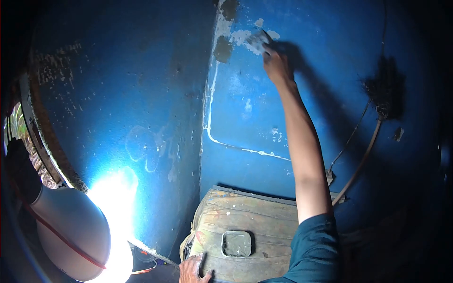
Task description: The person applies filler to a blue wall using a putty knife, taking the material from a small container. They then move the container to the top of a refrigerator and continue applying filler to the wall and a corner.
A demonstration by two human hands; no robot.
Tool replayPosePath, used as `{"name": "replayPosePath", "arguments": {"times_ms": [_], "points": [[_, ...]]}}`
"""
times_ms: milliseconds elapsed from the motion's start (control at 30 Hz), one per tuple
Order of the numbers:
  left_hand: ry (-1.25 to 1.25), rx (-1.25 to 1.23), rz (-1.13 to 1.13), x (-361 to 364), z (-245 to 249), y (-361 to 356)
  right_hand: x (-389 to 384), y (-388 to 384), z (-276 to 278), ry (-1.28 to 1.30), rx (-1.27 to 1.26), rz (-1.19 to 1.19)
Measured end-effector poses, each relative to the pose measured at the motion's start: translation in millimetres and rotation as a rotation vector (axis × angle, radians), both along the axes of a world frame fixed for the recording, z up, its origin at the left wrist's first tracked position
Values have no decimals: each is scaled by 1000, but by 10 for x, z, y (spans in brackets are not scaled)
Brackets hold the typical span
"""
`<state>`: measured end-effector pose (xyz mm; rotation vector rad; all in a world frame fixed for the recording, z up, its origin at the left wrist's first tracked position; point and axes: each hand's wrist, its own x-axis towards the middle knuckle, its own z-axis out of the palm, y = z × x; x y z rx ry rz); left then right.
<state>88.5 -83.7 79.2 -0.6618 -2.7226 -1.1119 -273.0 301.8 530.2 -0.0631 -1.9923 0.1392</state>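
Note:
My right hand [277, 66] is raised against the blue wall [264, 108], closed around a putty knife [258, 42] blurred by motion. Its flat blade lies over a whitish patch [239, 37] close to the corner. Down at the bottom, my left hand [191, 270] rests at the near left edge of a worn, padded surface [269, 217]. Its thumb and fingers are apart, with a dark gap or shadow between them. A small square container [237, 244] with greyish material inside sits on that padding, right of my left hand.
A very bright lamp [120, 254] glows at lower left beside a large pale rounded object [73, 231] with a red cord. A dark brush-like bundle [383, 106] and a curved stick [365, 160] stand against the wall at right. An opening [19, 122] shows daylight at far left.

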Motion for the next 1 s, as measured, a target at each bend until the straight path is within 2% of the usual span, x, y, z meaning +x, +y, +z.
{"name": "replayPosePath", "arguments": {"times_ms": [100, 267, 300, 367, 400, 467, 500, 533, 600, 733, 833, 933, 967, 1000], "points": [[-9, -14, -4, -36, -75, 16, -84, -370, 249, -89, -29, -59], [-41, -4, -59, -37, -101, -28, 302, -210, -53, -120, -98, -42], [-25, -7, -69, -46, -142, -36, 137, 165, -346, 185, 74, 118], [-18, -15, -88, -43, -125, -41, 475, 475, -778, 111, 32, 15], [-14, -19, -88, -49, -124, -35, 644, 652, -1002, 84, -40, 75], [-3, -8, -86, -45, -158, -39, 1162, 678, -1254, -128, -290, -135], [11, -2, -81, -52, -172, -33, 1146, 930, -1493, 35, -187, -85], [9, -1, -88, -54, -171, -31, 1139, 971, -1561, 34, -186, -92], [42, 6, -87, -48, -150, -26, 1174, 937, -1584, 158, -170, -19], [44, -7, -83, -57, -98, -7, 978, 630, -889, -100, -345, -156], [-5, 46, -68, -59, -39, 5, 806, 540, -637, -12, -295, -138], [56, 17, -47, -33, -156, -18, 1020, 448, -805, -38, -292, -52], [50, 22, -50, -30, -141, -24, 960, 545, -988, -43, -278, -145], [53, 27, -44, -21, -161, -44, 974, 606, -1215, 15, -226, -142]]}}
